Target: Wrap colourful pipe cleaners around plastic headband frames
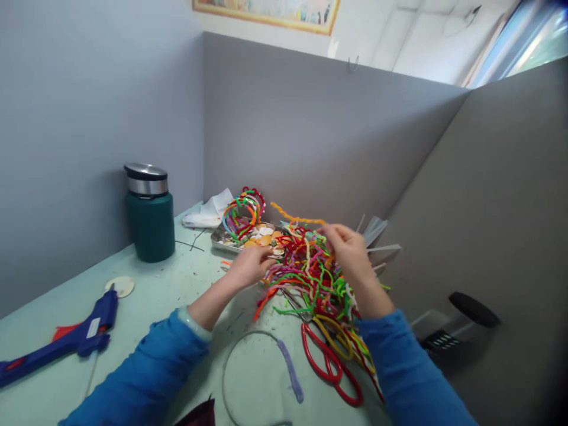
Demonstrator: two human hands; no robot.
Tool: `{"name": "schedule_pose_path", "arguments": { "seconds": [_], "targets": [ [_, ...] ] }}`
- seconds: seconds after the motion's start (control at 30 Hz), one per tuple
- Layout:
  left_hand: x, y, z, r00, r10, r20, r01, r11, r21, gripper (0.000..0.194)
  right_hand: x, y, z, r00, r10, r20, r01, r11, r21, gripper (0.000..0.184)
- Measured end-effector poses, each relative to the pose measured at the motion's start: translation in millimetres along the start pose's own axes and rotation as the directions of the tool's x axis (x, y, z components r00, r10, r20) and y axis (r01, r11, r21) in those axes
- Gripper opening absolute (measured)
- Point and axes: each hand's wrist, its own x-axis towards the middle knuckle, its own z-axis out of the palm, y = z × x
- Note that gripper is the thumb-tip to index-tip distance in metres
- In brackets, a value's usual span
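My right hand (348,245) is closed in a pinch on the end of an orange twisted pipe cleaner (295,219), which sticks out leftward above a tangled pile of colourful pipe cleaners (317,272). My left hand (251,264) hovers at the pile's left edge, its thumb and fingers slightly apart; nothing shows between them. Just beyond it, a metal tray (219,241) bears shell-like pieces and wrapped hoops (244,213). Red-handled scissors (326,361) lie partly under the pile. In front of me rests a thin headband hoop (226,370), purple wrapping covering part of it.
At the left are a blue glue gun (84,334), a pale round disc (122,286) and a dark green flask (151,225). White tissue (208,210) lies behind the tray. Grey partitions (302,130) enclose the table. A dark-lidded container (473,310) stands at right.
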Motion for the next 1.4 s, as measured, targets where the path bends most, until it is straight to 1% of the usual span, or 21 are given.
{"name": "schedule_pose_path", "arguments": {
  "seconds": [0.03, 0.07, 0.1, 0.17, 0.3, 0.4, 0.47, 0.53, 0.57, 0.67, 0.73, 0.8, 0.83, 0.9, 1.03, 1.1, 1.17, 1.23, 1.27, 1.33, 1.4],
  "targets": [
    [0, 2, 1.7, 0.997, 0.022, 0.077, -0.007, 0.981, -0.196, 0.034, -11, 9, 11, 0.997, 0.040, 0.069, -0.040, 0.999, 0.005, 0.036],
    [2, 4, 3.9, 0.987, 0.037, 0.157, 0.027, 0.921, -0.389, 0.038, -22, 16, 21, 0.990, 0.079, 0.121, -0.082, 0.997, 0.016, 0.037],
    [3, 7, 6.3, 0.981, 0.029, 0.191, 0.082, 0.833, -0.548, 0.041, -31, 22, 29, 0.982, 0.107, 0.153, -0.114, 0.993, 0.036, 0.038],
    [8, 14, 11.5, 0.976, 0.005, 0.217, 0.163, 0.642, -0.749, 0.042, -45, 30, 43, 0.972, 0.141, 0.187, -0.153, 0.987, 0.055, 0.037],
    [17, 23, 20.8, 0.962, -0.046, 0.269, 0.267, 0.369, -0.890, 0.033, -59, 35, 59, 0.952, 0.188, 0.240, -0.205, 0.977, 0.051, 0.035],
    [22, 22, 25.4, 0.962, -0.109, 0.250, 0.270, 0.274, -0.923, 0.046, -68, 43, 68, 0.931, 0.268, 0.249, -0.299, 0.950, 0.094, 0.035],
    [27, 17, 27.6, 0.975, -0.156, 0.157, 0.200, 0.319, -0.926, 0.063, -75, 52, 72, 0.913, 0.336, 0.233, -0.371, 0.920, 0.126, 0.036],
    [33, 10, 30.1, 0.975, -0.219, 0.023, 0.121, 0.448, -0.886, 0.075, -83, 61, 75, 0.932, 0.322, 0.168, -0.340, 0.936, 0.093, 0.037],
    [35, 8, 31.7, 0.974, -0.228, -0.009, 0.106, 0.490, -0.865, 0.079, -86, 64, 77, 0.943, 0.302, 0.140, -0.312, 0.949, 0.053, 0.037],
    [41, 4, 37.1, 0.971, -0.226, -0.078, 0.058, 0.541, -0.839, 0.086, -94, 70, 84, 0.955, 0.272, 0.121, -0.268, 0.962, -0.052, 0.033],
    [41, 6, 39.2, 0.964, -0.180, -0.197, -0.042, 0.626, -0.778, 0.086, -96, 70, 89, 0.941, 0.311, 0.135, -0.313, 0.950, -0.008, 0.033],
    [40, 9, 39.3, 0.953, -0.087, -0.289, -0.148, 0.699, -0.699, 0.085, -98, 68, 92, 0.919, 0.356, 0.168, -0.377, 0.920, 0.112, 0.033],
    [40, 9, 38.8, 0.952, -0.059, -0.299, -0.172, 0.708, -0.685, 0.085, -99, 66, 92, 0.907, 0.375, 0.190, -0.406, 0.898, 0.168, 0.033],
    [42, 8, 37.4, 0.967, -0.071, -0.244, -0.138, 0.660, -0.738, 0.088, -101, 63, 92, 0.898, 0.379, 0.225, -0.423, 0.883, 0.204, 0.033],
    [49, 0, 32.6, 0.959, -0.242, -0.146, -0.016, 0.468, -0.883, 0.081, -103, 57, 84, 0.937, 0.248, 0.247, -0.253, 0.967, -0.012, 0.032],
    [53, -5, 27.0, 0.951, -0.285, -0.120, 0.014, 0.429, -0.903, 0.072, -101, 55, 77, 0.939, 0.194, 0.285, -0.169, 0.980, -0.109, 0.032],
    [55, -10, 19.7, 0.927, -0.342, -0.157, 0.002, 0.423, -0.906, 0.068, -96, 52, 68, 0.938, 0.200, 0.283, -0.162, 0.975, -0.154, 0.032],
    [58, -15, 12.9, 0.907, -0.386, -0.169, 0.018, 0.438, -0.899, 0.067, -91, 50, 59, 0.928, 0.222, 0.301, -0.181, 0.971, -0.159, 0.034],
    [59, -17, 10.4, 0.906, -0.394, -0.156, 0.046, 0.458, -0.888, 0.064, -89, 49, 54, 0.912, 0.213, 0.349, -0.170, 0.974, -0.152, 0.035],
    [61, -23, 7.0, 0.897, -0.411, -0.166, 0.092, 0.538, -0.838, 0.057, -86, 47, 45, 0.892, 0.165, 0.421, -0.103, 0.981, -0.166, 0.033],
    [63, -29, 4.4, 0.899, -0.391, -0.198, 0.123, 0.658, -0.743, 0.050, -82, 47, 33, 0.917, 0.103, 0.386, -0.025, 0.979, -0.201, 0.027]
  ]
}}
